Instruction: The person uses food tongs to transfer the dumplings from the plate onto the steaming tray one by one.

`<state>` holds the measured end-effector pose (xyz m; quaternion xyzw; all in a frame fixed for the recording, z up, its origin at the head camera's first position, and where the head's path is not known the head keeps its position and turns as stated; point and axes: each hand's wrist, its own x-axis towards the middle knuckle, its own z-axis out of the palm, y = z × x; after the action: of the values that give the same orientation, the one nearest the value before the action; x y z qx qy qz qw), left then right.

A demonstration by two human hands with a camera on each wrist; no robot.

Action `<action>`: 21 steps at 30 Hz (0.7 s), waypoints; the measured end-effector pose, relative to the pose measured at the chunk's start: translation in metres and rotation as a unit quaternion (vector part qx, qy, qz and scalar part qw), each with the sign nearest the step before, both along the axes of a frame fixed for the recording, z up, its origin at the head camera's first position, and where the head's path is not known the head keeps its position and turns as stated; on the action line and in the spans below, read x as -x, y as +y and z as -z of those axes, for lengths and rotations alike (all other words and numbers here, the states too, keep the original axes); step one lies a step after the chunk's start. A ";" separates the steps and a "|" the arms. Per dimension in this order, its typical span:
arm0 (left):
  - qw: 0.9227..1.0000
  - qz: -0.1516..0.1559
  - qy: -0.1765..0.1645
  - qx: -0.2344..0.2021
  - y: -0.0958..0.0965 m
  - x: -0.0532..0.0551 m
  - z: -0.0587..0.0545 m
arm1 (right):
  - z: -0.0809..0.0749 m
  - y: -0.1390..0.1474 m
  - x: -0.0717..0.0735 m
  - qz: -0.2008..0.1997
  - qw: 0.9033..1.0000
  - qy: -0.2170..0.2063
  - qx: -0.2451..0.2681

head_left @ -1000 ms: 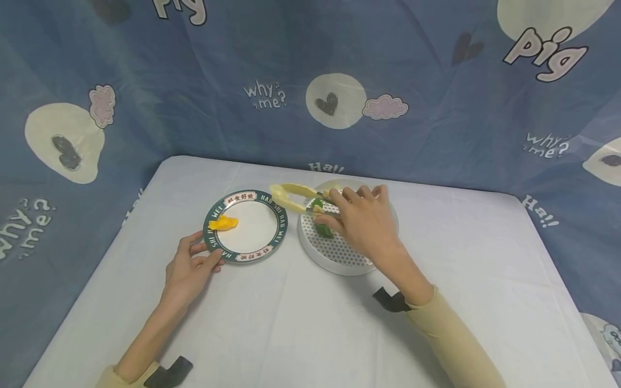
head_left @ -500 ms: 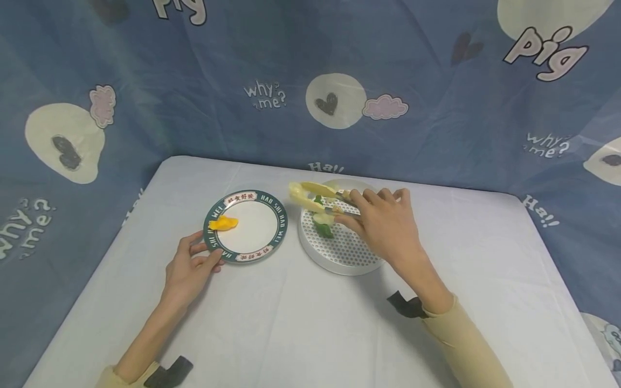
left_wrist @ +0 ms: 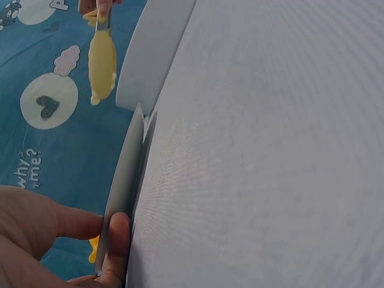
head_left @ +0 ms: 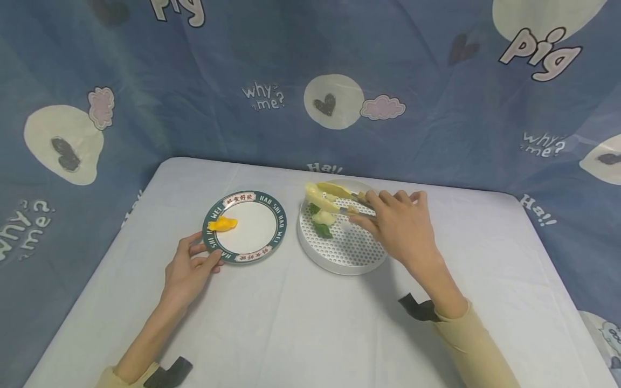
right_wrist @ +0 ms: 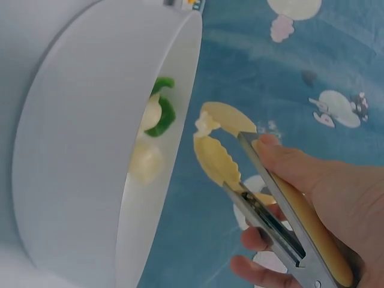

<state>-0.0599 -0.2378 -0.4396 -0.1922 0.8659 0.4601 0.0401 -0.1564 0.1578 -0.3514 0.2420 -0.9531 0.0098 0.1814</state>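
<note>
My left hand (head_left: 191, 269) pinches the near-left rim of a green-bordered plate (head_left: 252, 229), thumb on top and fingers beneath in the left wrist view. A yellow piece of food (head_left: 223, 223) lies on the plate's left side. My right hand (head_left: 401, 226) grips steel tongs (head_left: 335, 199) with yellow tips, raised above a round white perforated tray (head_left: 349, 253). Between the tips is a small pale lump (right_wrist: 206, 124); its kind cannot be told. Inside the tray lie green leafy-looking pieces (head_left: 322, 230) and a pale piece (head_left: 324, 217), partly hidden by the tongs.
Plate and tray stand side by side, a small gap apart, on a white-covered table (head_left: 310, 323). A blue printed cloth (head_left: 218, 124) hangs behind the table's far edge.
My right hand and the tongs have moved right, from the plate's right edge to over the tray. The pale piece in the tray has come into sight. My left hand has stayed still.
</note>
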 end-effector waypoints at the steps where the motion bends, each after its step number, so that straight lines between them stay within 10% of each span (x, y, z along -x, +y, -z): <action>1: 1.000 -0.001 0.000 0.000 0.000 0.000 0.000 | 0.000 0.003 0.000 0.003 1.000 -0.002 0.000; 21: 1.000 -0.002 -0.003 0.011 0.001 -0.002 0.000 | -0.002 0.039 -0.007 0.037 0.999 -0.016 0.013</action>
<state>-0.0581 -0.2364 -0.4396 -0.1961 0.8702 0.4503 0.0397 -0.1498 0.1972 -0.3497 0.2041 -0.9640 0.0193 0.1693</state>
